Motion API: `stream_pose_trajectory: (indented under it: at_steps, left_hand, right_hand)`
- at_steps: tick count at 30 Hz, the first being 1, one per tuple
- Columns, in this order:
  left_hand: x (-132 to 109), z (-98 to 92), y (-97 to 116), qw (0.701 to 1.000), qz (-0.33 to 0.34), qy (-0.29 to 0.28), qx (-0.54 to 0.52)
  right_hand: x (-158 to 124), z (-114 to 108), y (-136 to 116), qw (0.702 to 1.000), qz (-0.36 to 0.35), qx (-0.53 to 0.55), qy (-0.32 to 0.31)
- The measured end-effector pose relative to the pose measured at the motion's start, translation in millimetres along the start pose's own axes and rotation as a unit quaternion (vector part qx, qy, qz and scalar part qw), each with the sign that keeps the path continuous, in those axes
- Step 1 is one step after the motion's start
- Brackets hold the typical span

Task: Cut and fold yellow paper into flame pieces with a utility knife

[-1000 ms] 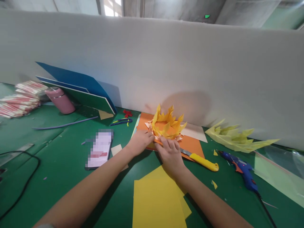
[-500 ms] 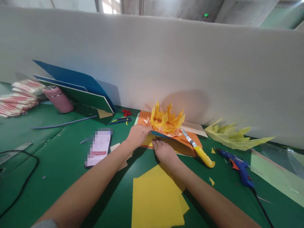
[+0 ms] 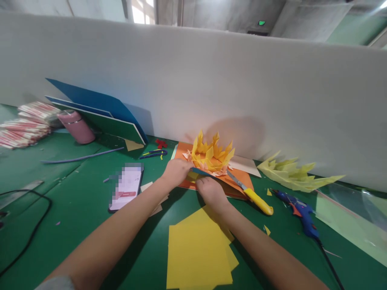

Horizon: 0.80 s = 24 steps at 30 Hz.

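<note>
Green table (image 3: pixel 87 201), pale partition (image 3: pixel 187 80) behind. Sheets (image 3: pixel 246 179) lie stacked just ahead of both hands, long side running left to right, front edge lifted. Left hand (image 3: pixel 177 173) pinches that edge, towards its left end. Right hand (image 3: pixel 213 194) is just beside it and lower, fingers reaching under the raised part (tips hidden; cannot tell whether they grip). Yellow crown (image 3: pixel 209 164) sits on top, knife (image 3: pixel 257 201) slanting alongside. Flask (image 3: pixel 78 128), far left, looks capped; contents unseen.

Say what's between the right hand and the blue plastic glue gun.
In the head view: part of the orange paper stack, a yellow-handled metal knife and a small yellow paper scrap.
</note>
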<state>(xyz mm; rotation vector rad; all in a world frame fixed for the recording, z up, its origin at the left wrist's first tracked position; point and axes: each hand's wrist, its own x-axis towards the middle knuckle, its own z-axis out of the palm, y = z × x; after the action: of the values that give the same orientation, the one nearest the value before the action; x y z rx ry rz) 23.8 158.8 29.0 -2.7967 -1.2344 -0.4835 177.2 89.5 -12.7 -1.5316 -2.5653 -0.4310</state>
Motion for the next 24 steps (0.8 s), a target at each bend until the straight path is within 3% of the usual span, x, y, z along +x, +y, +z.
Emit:
stream_pose_trajectory:
  at_steps: [14,24]
  left_hand:
    - [3.7,-5.1,3.5,1.0,-0.013,-0.005,0.016]
    - [3.0,-16.8,10.4,0.995,-0.002,-0.091,0.05]
  right_hand:
    - [0.0,-5.2,5.5,0.998,0.04,-0.004,0.047]
    - [0.1,-5.9,-0.7,0.996,0.034,0.036,0.07]
